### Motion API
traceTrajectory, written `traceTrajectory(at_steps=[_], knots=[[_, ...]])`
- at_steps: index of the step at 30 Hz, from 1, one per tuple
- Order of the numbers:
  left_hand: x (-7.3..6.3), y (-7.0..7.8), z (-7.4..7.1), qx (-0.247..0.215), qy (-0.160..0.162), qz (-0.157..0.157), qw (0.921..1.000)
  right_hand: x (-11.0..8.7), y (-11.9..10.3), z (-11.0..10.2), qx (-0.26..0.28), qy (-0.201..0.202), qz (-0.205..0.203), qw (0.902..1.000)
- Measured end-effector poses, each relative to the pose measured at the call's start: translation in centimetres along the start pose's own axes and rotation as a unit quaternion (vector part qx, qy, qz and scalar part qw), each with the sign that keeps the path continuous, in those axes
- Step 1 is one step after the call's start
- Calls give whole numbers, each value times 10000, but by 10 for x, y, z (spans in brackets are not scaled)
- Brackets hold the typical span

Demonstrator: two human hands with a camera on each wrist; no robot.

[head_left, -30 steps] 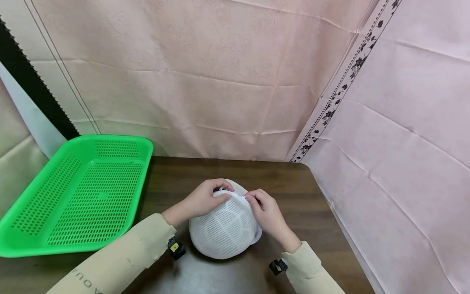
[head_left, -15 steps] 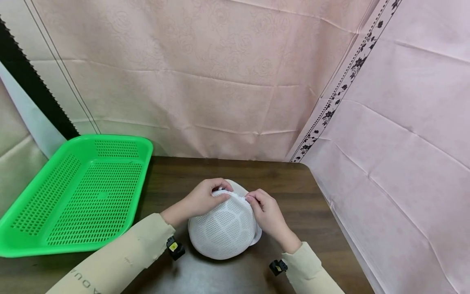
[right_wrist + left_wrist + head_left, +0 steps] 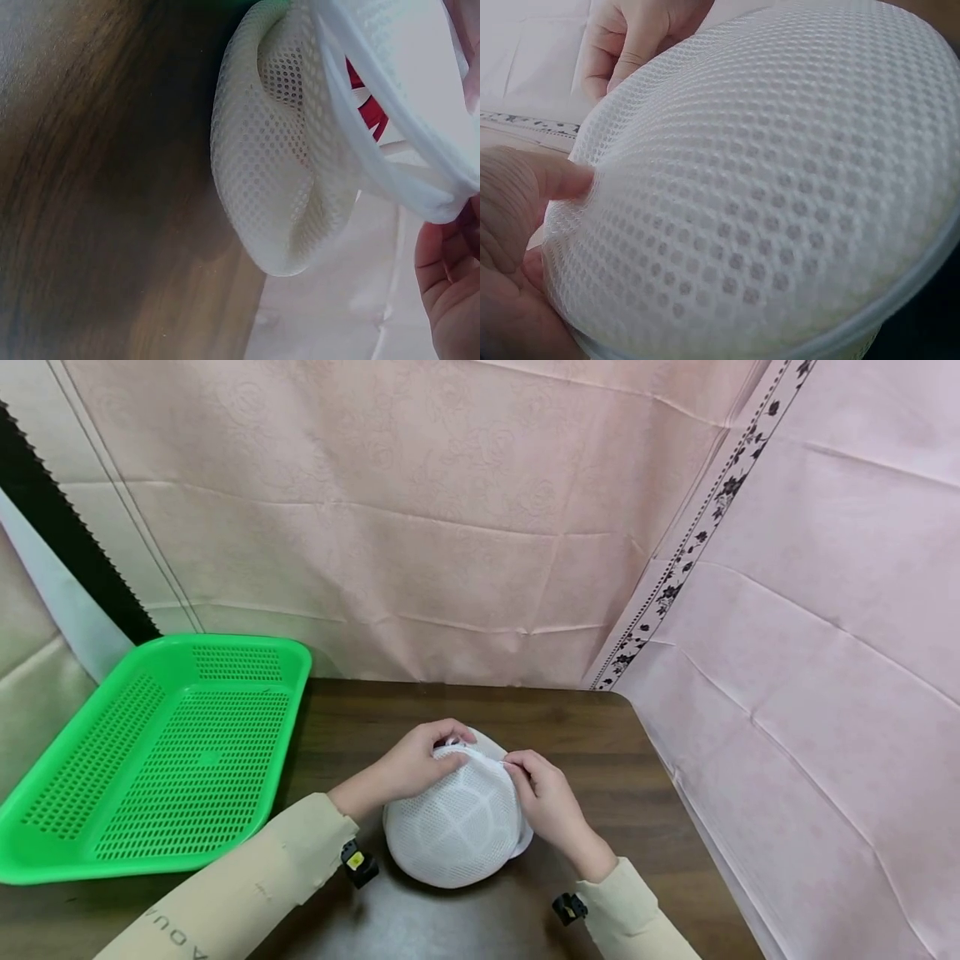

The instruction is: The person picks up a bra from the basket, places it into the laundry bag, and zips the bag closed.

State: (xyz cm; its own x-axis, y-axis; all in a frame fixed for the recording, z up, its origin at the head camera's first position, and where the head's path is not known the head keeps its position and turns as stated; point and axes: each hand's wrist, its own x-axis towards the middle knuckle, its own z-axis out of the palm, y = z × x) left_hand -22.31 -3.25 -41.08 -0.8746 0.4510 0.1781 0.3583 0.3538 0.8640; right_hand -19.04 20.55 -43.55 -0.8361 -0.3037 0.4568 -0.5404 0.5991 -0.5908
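Note:
A rounded white mesh laundry bag (image 3: 450,835) stands on the wooden table, held up between both my hands. My left hand (image 3: 420,764) grips its upper rim; the left wrist view has the thumb (image 3: 566,178) pressing into the mesh (image 3: 765,165). On the other side, my right hand (image 3: 551,802) pinches the end of the bag's edge between thumb and forefinger. A gap between two smooth white bands (image 3: 416,196) shows in the right wrist view. Through it something red (image 3: 370,112) is visible; its kind cannot be told. The right fingertips are partly hidden behind the edge.
A green perforated plastic basket (image 3: 206,760) stands to the left on the table. The brown wooden table (image 3: 600,743) ends at a pale cloth backdrop (image 3: 420,527) behind and another cloth (image 3: 817,693) on the right.
Very little differs. My right hand has dropped slightly, and my left fingers have shifted up a touch at the bag's rim. The bag stays in place.

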Motion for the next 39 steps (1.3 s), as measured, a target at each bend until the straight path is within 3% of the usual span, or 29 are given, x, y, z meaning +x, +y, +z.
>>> traceTrajectory(at_steps=[3, 10, 17, 25, 33, 39], knots=[[0, 2, -1, 63, -36, 107, 9999, 1, -4, 0, -20, -63, -86, 9999], [3, 9, 4, 634, 38, -135, 9979, 3, -7, 0, -107, 64, -306, 9995], [6, 14, 11, 802, 40, -151, 9967, 4, -9, 0, -201, 26, -326, 9993], [5, 16, 13, 819, -48, 95, 9966, 4, -13, -2, -336, -20, -613, 9976], [4, 11, 16, 1360, -36, 668, 9885, 3, -13, 0, -220, -54, -588, 9980], [3, 8, 16, 1432, 28, 680, 9874, 2, -13, 2, -247, 61, -617, 9978]])
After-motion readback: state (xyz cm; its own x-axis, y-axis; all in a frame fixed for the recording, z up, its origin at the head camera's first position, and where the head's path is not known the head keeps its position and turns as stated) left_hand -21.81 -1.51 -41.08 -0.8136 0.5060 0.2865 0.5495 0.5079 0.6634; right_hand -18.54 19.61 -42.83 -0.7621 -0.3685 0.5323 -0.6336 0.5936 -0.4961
